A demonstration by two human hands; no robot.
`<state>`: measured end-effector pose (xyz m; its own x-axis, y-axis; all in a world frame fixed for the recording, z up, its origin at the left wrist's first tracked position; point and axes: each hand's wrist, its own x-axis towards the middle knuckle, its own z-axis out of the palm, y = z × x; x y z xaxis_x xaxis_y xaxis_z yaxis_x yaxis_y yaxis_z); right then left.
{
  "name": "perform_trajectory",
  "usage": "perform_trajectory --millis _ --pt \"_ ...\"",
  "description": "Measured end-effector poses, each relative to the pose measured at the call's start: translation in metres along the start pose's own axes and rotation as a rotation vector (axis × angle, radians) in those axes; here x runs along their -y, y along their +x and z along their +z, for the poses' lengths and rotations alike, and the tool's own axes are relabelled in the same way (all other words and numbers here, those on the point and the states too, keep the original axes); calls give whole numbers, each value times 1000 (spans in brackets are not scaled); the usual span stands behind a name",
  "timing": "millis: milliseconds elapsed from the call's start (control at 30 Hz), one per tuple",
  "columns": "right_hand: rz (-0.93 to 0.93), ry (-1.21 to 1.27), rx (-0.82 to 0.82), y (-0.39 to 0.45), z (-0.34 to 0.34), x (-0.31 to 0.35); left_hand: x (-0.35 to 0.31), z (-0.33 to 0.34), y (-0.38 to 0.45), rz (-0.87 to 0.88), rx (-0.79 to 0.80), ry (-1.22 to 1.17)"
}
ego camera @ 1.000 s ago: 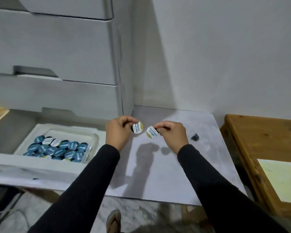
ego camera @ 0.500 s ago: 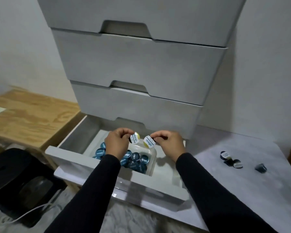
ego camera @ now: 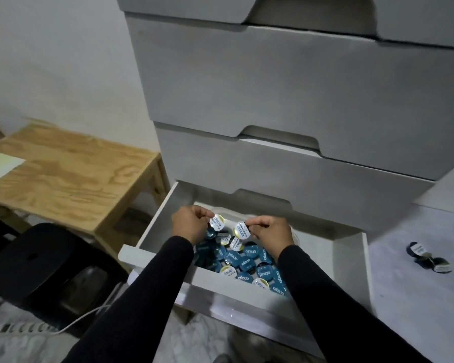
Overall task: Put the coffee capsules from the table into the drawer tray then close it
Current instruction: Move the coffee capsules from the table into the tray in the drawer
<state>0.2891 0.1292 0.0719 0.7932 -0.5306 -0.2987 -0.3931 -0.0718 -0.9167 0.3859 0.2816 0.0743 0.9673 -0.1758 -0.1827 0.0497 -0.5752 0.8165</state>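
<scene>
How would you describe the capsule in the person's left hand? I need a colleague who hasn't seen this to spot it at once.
Start at the grey drawer unit and drop to its open bottom drawer. Two hands hover over the blue capsules there; the left hand pinches a capsule. Unlike the blue ones below, its lid is white with a yellow edge, and it is the leftmost of the two held up.

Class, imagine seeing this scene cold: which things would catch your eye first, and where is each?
Two hands, left and right, each pinch a white-lidded capsule over the open bottom drawer. Below them lies a heap of blue capsules. More capsules sit on the table at right.
</scene>
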Motion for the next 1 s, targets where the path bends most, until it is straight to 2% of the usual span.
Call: perform_trajectory --millis 267,600,1000 --pt "153 80 -105 28 16 -13 2 17 30 -49 117 4" --pt "286 125 -229 43 23 -31 10 37 53 -31 225 139" --pt "307 104 -176 50 30 -36 12 33 57 103 225 249"
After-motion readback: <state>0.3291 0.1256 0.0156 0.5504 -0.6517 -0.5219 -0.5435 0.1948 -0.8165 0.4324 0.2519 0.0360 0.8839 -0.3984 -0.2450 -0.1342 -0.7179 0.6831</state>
